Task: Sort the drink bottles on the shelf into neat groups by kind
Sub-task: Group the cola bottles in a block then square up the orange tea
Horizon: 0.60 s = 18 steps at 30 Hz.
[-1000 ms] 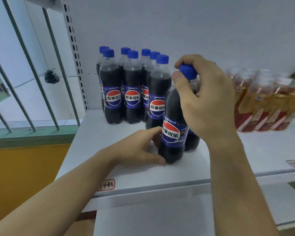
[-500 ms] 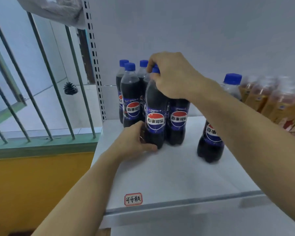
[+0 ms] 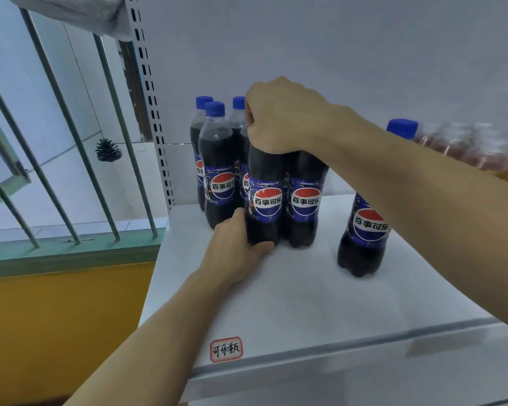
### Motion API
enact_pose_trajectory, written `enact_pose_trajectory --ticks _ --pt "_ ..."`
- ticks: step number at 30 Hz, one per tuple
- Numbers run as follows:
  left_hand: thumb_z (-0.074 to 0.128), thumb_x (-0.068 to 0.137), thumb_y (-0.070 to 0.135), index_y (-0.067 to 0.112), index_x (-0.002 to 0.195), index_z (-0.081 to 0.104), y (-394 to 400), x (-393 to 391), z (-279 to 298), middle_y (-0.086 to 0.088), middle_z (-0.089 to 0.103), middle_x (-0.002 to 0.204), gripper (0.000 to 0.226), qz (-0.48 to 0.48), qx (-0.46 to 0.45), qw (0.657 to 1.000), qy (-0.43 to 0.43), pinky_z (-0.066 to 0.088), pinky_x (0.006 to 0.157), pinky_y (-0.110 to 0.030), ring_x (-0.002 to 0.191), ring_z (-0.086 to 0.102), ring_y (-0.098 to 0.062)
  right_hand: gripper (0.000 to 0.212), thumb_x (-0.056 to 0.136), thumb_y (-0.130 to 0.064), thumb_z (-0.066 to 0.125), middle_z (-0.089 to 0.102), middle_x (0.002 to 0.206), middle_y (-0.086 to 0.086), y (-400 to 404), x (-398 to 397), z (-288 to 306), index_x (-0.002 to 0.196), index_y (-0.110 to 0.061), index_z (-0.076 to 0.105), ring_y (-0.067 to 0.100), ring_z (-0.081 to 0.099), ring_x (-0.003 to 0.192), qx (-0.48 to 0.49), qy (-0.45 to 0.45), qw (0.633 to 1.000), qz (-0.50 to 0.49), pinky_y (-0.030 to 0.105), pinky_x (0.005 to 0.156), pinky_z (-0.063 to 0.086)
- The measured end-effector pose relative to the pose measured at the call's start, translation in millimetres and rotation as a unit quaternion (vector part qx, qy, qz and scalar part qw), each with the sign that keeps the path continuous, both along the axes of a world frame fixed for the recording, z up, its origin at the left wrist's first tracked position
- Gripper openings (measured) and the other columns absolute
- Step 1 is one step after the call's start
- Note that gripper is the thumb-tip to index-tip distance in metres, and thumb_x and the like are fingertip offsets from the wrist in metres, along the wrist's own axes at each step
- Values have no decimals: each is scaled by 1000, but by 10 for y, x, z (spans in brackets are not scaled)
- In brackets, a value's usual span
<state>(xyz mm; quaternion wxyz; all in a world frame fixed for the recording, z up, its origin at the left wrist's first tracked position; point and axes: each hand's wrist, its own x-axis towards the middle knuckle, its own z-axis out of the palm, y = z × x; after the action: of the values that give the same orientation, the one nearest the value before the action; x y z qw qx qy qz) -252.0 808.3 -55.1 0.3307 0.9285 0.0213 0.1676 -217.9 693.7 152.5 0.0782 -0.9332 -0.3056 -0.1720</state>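
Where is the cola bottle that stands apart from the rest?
In the head view the lone cola bottle stands on the white shelf to the right of the cola group, partly behind the person's right forearm, with the blurred orange drink bottles behind it.

Cap and neck of the front cola bottle (image 3: 265,200) hidden under the right hand (image 3: 279,118). Left hand (image 3: 235,247) covers its lower left side. Rear bottles mostly screened by those in front. Amber bottles (image 3: 469,148) at far right smeared by blur, cut by the edge; labels unreadable.
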Motion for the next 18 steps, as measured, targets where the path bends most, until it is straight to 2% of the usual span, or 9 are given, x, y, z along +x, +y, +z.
enact_pose_trajectory --ticks 3,6,8,10,12,13,15,16,18 --pt "84 76 43 18 127 52 7 -17 51 -3 58 124 65 1 22 1000 11 44 82 -29 104 58 -23 16 92 -23 60 57 103 1 -104 -26 30 106 -22 52 23 58 85 -5 5 1000 7 36 71 46" --pt "86 72 49 19 121 51 16 -56 119 1 58 114 68 15 34 999 29 45 77 -29 98 58 -20 24 89 -28 61 62 112 -1 -374 -121 61 113 -23 59 19 60 93 71 -58 995 37 39 84 54" --pt "85 70 58 19 103 50 37 -92 182 5 57 93 62 53 55 996 42 40 65 -28 84 55 -18 20 89 -32 61 66 105 -7 -646 -248 34 108 -27 62 5 59 80 162 -118 978 64 26 79 52" --pt "80 72 63 17 80 52 56 -134 261 6 57 71 54 61 94 991 67 33 53 -29 67 53 -15 16 88 -33 62 68 97 -13 -952 -384 -90 103 -26 65 3 60 72 270 -163 945 81 17 68 48" --pt "77 77 61 19 68 54 15 -185 321 7 59 58 49 -15 110 989 97 37 51 -27 58 55 -12 13 88 -31 64 65 98 -18 -1194 -454 -314 101 -28 63 6 63 80 383 -193 901 67 19 68 49" --pt "75 80 59 20 68 56 -53 -225 342 7 62 58 45 -72 106 986 108 40 51 -24 56 57 -8 16 88 -31 64 62 104 -20 -1265 -447 -450 104 -31 61 5 61 89 420 -201 884 44 22 74 51" --pt "72 83 57 26 76 60 -255 -295 332 11 67 66 34 -155 95 979 90 44 54 -18 60 61 -4 30 91 -34 66 54 118 -19 -1335 -381 -728 119 -35 54 -1 54 104 450 -169 877 4 32 90 52" --pt "71 84 56 29 83 60 -357 -308 305 12 66 72 29 -169 98 979 58 45 57 -18 65 61 -3 36 93 -33 66 53 123 -14 -1337 -352 -845 126 -34 52 -1 55 104 458 -123 881 3 37 94 52" --pt "70 86 54 32 102 58 -521 -305 235 16 63 90 30 -173 109 979 1 49 65 -22 75 61 -2 43 96 -23 65 57 118 -1 -1326 -326 -1028 135 -27 48 11 60 97 472 -62 879 25 42 92 53"
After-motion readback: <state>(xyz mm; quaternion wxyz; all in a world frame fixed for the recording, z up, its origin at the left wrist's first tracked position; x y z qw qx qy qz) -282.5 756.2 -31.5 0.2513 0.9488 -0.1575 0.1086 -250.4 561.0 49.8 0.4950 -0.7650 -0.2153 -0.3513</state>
